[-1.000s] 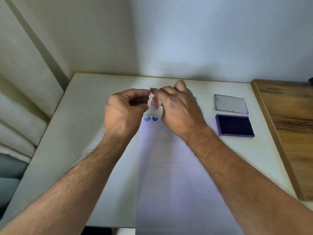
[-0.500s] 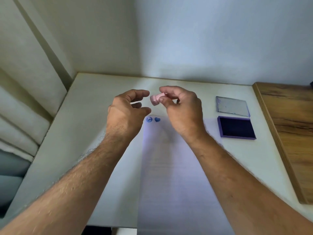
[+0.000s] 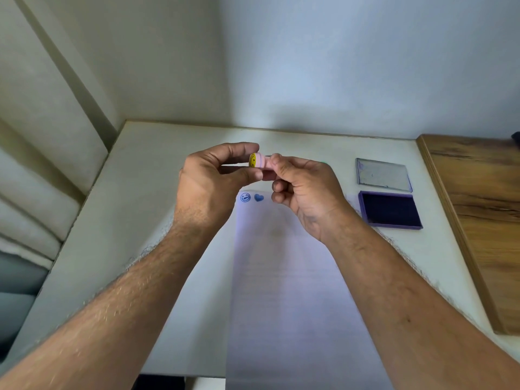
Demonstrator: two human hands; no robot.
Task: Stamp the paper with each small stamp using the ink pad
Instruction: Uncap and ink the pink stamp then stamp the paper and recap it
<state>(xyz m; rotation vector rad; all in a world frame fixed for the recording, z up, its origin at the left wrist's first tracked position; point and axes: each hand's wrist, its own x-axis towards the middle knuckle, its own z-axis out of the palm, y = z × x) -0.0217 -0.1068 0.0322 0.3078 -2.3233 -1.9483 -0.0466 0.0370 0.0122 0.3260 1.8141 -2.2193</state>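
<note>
A small pink stamp [image 3: 261, 162] with a yellow smiley end lies sideways in the air between both hands. My left hand [image 3: 209, 182] pinches its smiley end with thumb and forefinger. My right hand [image 3: 302, 190] pinches the other end. Below them a long white paper [image 3: 284, 277] lies on the table, bearing a round face print [image 3: 245, 197] and a blue heart print [image 3: 259, 197] at its top left. The open purple ink pad [image 3: 389, 210] sits to the right of the paper.
The ink pad's clear lid [image 3: 382, 174] lies behind the pad. A green bit [image 3: 325, 163] peeks out behind my right hand. A wooden surface [image 3: 484, 215] borders the white table [image 3: 126, 220] on the right. Walls close off the back and left.
My right hand lifted the pink stamp off the table and turned it sideways. My left hand has closed in and now pinches its smiley end.
</note>
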